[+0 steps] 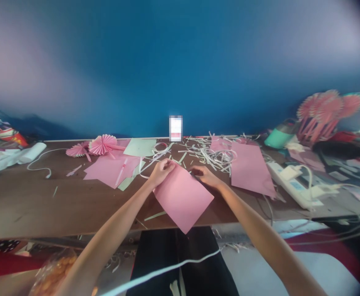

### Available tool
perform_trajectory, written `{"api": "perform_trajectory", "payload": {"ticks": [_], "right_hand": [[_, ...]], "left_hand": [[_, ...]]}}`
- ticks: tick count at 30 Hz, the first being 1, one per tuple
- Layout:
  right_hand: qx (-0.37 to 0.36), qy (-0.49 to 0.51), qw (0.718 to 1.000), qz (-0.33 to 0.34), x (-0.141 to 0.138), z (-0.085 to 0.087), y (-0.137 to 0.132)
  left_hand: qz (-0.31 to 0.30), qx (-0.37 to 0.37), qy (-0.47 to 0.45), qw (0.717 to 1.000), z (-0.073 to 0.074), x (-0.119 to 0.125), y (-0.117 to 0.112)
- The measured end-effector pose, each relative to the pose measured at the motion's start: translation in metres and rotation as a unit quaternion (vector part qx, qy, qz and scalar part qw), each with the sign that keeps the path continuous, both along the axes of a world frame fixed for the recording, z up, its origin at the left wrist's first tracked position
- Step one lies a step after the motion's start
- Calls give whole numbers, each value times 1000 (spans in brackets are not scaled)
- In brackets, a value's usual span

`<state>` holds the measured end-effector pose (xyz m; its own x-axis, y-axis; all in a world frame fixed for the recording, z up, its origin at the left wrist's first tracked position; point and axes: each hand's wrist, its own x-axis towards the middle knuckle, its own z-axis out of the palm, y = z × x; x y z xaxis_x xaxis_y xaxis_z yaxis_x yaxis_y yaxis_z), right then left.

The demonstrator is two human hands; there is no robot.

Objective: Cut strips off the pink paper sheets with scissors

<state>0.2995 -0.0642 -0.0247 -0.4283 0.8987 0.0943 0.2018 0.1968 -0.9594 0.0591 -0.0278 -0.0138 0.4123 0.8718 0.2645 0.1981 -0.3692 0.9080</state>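
A pink sheet of paper (182,199) is held up at an angle over the table's front edge, one corner pointing down toward my lap. My left hand (161,172) pinches its upper left edge between thumb and fingers. Close by the sheet's upper right edge is my right hand (207,176), its fingers curled together. Something small and dark shows at those fingertips, too unclear to name. Behind both hands lies a tangle of thin white paper strips (212,154).
Pink sheets (112,170) and folded paper fans (103,144) lie on the left. Another pink sheet (249,168) and a white power strip (293,187) are on the right, before a green container (278,136). A phone-like screen (175,128) stands against the blue wall.
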Motion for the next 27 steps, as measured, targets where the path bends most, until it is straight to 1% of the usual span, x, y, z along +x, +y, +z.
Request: {"api": "perform_trajectory", "payload": {"ticks": [5,16,21,27], "right_hand": [[18,-9,1000,0,2,-3,3],[32,-28,999,-11,2,-5,4],[32,-29,999,-8,2,-5,5],[25,-31,999,-7,3,-6,6]], "left_hand": [[3,-1,1,1000,1,0,-1],[13,-15,-11,1000,5,2,-4],[8,-29,-24,999,5,1,-4],[4,-64,-40,997,4,0,-3]]}}
